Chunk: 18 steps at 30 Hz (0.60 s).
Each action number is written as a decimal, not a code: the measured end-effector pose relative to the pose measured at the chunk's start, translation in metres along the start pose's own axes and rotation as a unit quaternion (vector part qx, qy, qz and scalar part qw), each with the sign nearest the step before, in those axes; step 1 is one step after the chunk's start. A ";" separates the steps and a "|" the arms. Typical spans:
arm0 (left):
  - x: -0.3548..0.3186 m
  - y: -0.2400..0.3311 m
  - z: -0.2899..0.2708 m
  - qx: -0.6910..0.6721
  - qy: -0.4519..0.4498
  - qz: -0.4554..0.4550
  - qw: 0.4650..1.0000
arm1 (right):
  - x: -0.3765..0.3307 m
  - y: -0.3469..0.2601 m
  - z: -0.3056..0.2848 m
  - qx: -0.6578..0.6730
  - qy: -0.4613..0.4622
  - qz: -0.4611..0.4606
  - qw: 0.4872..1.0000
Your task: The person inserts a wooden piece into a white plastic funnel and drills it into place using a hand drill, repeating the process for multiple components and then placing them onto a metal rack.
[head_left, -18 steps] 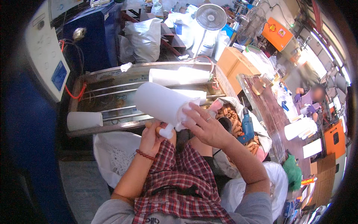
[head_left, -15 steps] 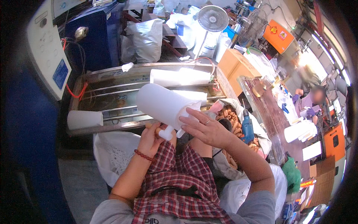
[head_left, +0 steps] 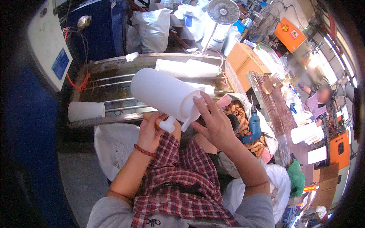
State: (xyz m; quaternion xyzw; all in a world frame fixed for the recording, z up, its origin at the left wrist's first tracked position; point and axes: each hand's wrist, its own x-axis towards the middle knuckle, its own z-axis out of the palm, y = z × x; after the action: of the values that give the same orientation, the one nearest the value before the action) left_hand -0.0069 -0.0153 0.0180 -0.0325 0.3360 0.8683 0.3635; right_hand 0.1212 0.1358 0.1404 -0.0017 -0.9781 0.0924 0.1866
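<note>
- Looking down from the head view, I see the steel trough surface across the top, with rods running its length, a white roll lying in it and a smaller white cylinder at its near left edge.
- I see the white plastic cylinder raised above the lap, in front of the trough. Its long axis runs from upper left to lower right; the closed rounded end points up-left toward the trough, the end with the short white nozzle points down-right toward me.
- Below it, my lap is covered by a red plaid cloth, with a white mesh bag to its left.
- My right hand is spread open, fingers pressed flat on the cylinder's lower end, steadying rather than clenching.
- My left hand, a red bead bracelet at the wrist, curls under the nozzle end, gripping it from below.
- To the right sit a blue power drill and a heap of small orange tubes.
</note>
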 end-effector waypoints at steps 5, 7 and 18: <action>-0.005 0.003 0.004 0.028 0.015 -0.018 0.999 | -0.002 0.018 0.003 -0.138 -0.007 -0.186 0.973; -0.007 0.006 0.005 0.042 0.000 -0.019 0.999 | -0.003 0.030 0.007 -0.157 -0.001 -0.270 0.950; -0.007 0.003 -0.002 0.012 0.007 0.015 1.000 | 0.016 0.036 -0.008 -0.224 0.023 0.109 0.968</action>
State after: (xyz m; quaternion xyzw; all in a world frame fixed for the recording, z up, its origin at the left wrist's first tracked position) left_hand -0.0038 -0.0225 0.0204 -0.0291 0.3492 0.8696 0.3480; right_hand 0.1081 0.1737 0.1470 -0.1522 -0.9633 -0.1090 0.1924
